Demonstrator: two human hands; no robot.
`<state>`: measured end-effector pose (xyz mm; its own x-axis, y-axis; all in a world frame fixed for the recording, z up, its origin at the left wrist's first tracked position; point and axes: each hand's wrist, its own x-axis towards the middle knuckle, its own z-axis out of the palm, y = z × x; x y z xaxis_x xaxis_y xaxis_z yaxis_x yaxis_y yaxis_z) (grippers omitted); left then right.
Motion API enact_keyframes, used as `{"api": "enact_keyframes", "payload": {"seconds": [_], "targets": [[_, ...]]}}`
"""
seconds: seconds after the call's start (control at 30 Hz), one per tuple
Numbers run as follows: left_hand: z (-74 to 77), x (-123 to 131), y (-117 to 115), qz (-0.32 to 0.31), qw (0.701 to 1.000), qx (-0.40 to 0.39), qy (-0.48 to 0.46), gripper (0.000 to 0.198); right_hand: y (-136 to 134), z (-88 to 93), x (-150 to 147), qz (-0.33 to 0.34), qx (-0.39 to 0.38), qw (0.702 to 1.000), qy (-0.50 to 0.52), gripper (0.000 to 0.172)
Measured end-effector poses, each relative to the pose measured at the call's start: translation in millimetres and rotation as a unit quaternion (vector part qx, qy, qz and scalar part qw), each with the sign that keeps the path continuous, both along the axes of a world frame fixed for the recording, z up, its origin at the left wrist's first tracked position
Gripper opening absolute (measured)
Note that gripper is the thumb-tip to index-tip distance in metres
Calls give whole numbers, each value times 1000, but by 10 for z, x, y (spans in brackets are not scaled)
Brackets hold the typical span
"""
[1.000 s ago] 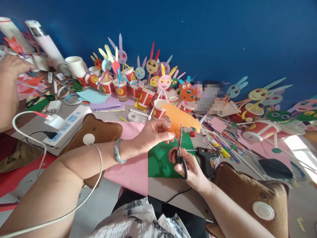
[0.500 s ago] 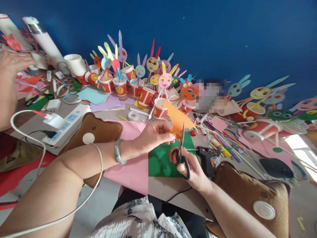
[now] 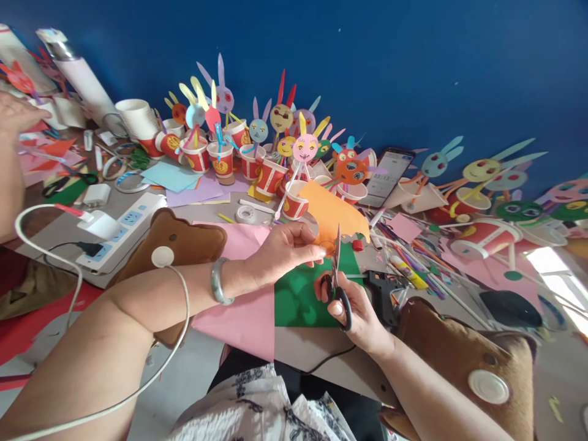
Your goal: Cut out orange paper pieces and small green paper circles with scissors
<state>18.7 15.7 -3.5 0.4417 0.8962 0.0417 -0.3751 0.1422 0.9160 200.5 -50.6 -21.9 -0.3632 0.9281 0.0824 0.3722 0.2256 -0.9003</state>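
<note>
1. the left hand (image 3: pixel 287 250) pinches the orange paper (image 3: pixel 335 211) by its lower left edge, thumb and forefinger pressed together with no gap, the other fingers curled in beneath
2. the orange paper is up in front of the paper cups, above the green sheet (image 3: pixel 298 300); its lower edge is cut ragged on the right, and a round outline shows beside the thumb
3. the right hand (image 3: pixel 353 306) is curled around the black-handled scissors (image 3: pixel 335 275), fingers wrapped about the loops; the blades point upward and overlap the paper's lower edge, but whether they bite into it i cannot tell
4. the green sheet lies on the table under the hands, alongside a pink sheet (image 3: pixel 239 324)
5. a black glue gun (image 3: pixel 382 297) lies just beside the right hand, with a brown plush cushion (image 3: pixel 436 343) near the right forearm
6. a jade-like bangle (image 3: pixel 218 282) circles the left wrist, and a white cable (image 3: pixel 186 306) passes over that forearm; a second brown cushion (image 3: pixel 193 236) lies behind the arm, next to a white power strip (image 3: pixel 140 219)
7. behind, paper cups carry rabbit-faced figures, one with a pink face (image 3: pixel 305 148); a smartphone (image 3: pixel 388 174) leans near the blue wall (image 3: pixel 390 73)
8. at far left, a co-worker's hand (image 3: pixel 18 113) reaches in beside more cups
</note>
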Motion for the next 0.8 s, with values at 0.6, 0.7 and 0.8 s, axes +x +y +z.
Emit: {"api": "enact_keyframes", "payload": {"seconds": [0.6,0.7,0.8], "targets": [[52,-12,-15,-19,1000,-1,12,18,4,-10,6,-9,0,1000,5,65],[53,-15,-12,-25,999,5,22,18,11,-10,7,-7,-3,1000,5,65],[58,-19,-12,-19,999,6,26,16,15,-3,7,-5,-3,1000,2,66]]}}
